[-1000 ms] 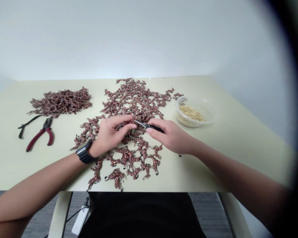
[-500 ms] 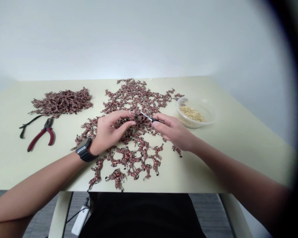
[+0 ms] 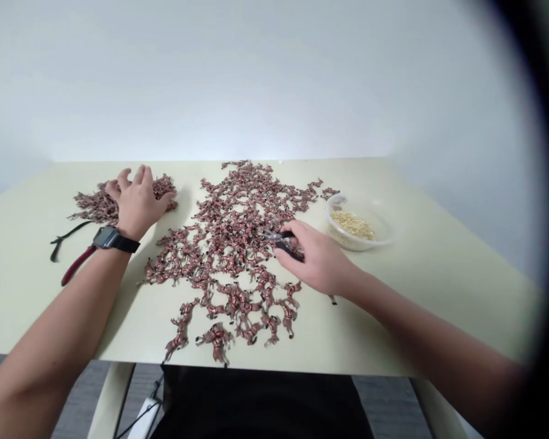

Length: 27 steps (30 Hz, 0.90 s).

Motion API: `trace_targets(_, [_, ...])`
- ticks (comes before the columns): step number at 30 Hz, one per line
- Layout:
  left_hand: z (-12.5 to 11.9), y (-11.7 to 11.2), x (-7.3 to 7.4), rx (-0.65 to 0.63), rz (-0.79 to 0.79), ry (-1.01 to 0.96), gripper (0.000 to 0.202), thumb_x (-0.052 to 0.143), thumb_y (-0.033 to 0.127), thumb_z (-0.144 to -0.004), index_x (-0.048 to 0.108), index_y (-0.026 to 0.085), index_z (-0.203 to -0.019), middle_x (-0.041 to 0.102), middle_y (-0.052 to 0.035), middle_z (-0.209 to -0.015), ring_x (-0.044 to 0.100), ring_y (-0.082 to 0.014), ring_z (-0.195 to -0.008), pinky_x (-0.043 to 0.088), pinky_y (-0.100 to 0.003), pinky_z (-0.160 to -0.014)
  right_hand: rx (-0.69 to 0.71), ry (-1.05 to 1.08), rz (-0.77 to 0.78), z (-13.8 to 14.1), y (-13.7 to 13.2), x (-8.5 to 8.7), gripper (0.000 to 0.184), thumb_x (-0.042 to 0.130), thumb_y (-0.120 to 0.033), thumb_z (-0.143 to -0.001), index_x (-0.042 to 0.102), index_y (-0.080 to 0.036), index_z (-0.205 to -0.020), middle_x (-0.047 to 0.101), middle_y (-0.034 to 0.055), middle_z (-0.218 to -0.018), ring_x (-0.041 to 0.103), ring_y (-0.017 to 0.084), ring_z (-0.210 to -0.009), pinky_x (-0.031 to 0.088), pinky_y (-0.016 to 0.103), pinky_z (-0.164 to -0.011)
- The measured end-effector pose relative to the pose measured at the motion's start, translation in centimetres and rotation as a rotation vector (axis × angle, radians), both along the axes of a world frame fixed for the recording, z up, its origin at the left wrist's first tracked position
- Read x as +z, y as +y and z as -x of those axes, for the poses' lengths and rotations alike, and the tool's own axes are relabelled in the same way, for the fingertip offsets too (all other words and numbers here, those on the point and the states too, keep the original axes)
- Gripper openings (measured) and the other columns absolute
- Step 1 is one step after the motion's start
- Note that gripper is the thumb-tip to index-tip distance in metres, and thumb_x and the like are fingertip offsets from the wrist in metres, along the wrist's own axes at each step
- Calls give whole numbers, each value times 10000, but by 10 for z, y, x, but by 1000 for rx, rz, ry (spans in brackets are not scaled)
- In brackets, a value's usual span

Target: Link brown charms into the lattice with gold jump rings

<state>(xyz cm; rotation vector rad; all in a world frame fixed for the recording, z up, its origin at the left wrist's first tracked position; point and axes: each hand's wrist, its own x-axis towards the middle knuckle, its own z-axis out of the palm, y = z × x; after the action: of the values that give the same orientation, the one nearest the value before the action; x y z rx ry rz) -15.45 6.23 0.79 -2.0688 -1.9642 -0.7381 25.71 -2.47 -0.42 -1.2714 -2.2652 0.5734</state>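
My left hand (image 3: 139, 198), with a black watch on its wrist, is over the brown pile (image 3: 98, 202) at the left, fingers spread; I see nothing held in it. My right hand (image 3: 318, 253) grips small black-handled pliers (image 3: 283, 239), their jaws pointing left over the middle pile. That broad middle pile (image 3: 231, 241) is made of many small brown animal figures, horse-like, with shiny bands around their bodies. Single figures (image 3: 217, 341) lie near the table's front edge.
A clear plastic bowl (image 3: 379, 235) with small gold-coloured pieces (image 3: 353, 225) stands right of the middle pile. Red-handled pliers (image 3: 77, 266) lie partly hidden under my left forearm, beside a thin black strap-like item (image 3: 64, 241). A wall rises behind the pale table (image 3: 393, 329).
My left hand has left the middle pile and reached over to the left pile, its fingers spreading. My right hand keeps the pliers, now with handles apart, slightly lower in view.
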Motion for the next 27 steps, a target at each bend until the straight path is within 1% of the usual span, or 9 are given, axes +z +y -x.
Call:
trace_targets(2, [-1,5,-10,21,-42,3,715,613,512,-942,418,200,-1555,438,-149,-1605,237,-458,-1487,111,-687,-1159,3,-105,-132,2,4,-11,341,554,-488,-936,545,-215,-1140,635,119,-1103,570,302,-1025,472,430,-843])
trace_targets(5, [-16,12,-29,-126,83,4,573,546,494,-977,496,312,-1518,552,-77,-1528,340,-413,-1438,179,-674,-1131,13,-224,-212,6,9,-24,337,515,-457,-929,545,-216,-1162,618,146,-1167,527,346,-1118,463,484,-921])
trace_targets(8, [-30,16,-41,-240,217,41,455,520,443,-988,611,341,-1421,656,-60,-1414,393,-390,-1391,186,-641,-1119,-3,-277,-222,7,10,-30,432,499,-479,-926,514,-227,-1276,573,162,-1295,491,371,-1207,453,523,-959])
trace_targets(14, [-34,13,-37,-269,226,30,348,559,440,-954,745,267,-1192,724,-98,-1280,522,-347,-1273,265,-552,-1102,17,-286,-208,10,4,-29,591,525,-602,-903,469,-233,-1361,474,177,-1461,376,414,-1386,353,630,-1095])
trace_targets(18, [-35,11,-32,-269,173,-3,270,612,413,-914,751,231,-1057,758,-91,-1133,614,-313,-1139,394,-460,-1036,-36,-164,-241,2,9,-7,513,504,-577,-947,505,-263,-1353,486,148,-1485,404,404,-1384,403,613,-1077])
trace_targets(20, [-35,10,-32,-266,136,-27,234,616,388,-907,740,217,-1010,762,-91,-1059,652,-295,-1042,449,-421,-968,-204,-37,-344,-17,21,10,331,444,-428,-1005,574,-260,-1258,593,126,-1359,499,352,-1293,454,539,-1034])
trace_targets(22, [-34,10,-33,-253,87,-77,218,599,368,-921,710,210,-1023,763,-87,-1041,677,-275,-985,479,-390,-916,-366,7,-370,-45,40,24,299,408,-368,-1014,647,-230,-1127,689,122,-1133,623,303,-1049,503,451,-887])
trace_targets(24, [-34,11,-34,-226,38,-149,220,579,362,-941,666,209,-1072,764,-85,-1045,693,-261,-972,499,-365,-875,-468,-114,-248,-75,60,29,314,436,-364,-988,706,-212,-1038,726,102,-922,646,264,-827,481,403,-762])
trace_targets(27, [-34,12,-36,-192,4,-209,217,570,346,-951,623,211,-1112,766,-86,-1014,701,-249,-937,512,-343,-828,-399,-299,-26,-107,85,21,227,616,-386,-855,740,-213,-776,732,74,-764,637,242,-702,434,357,-656])
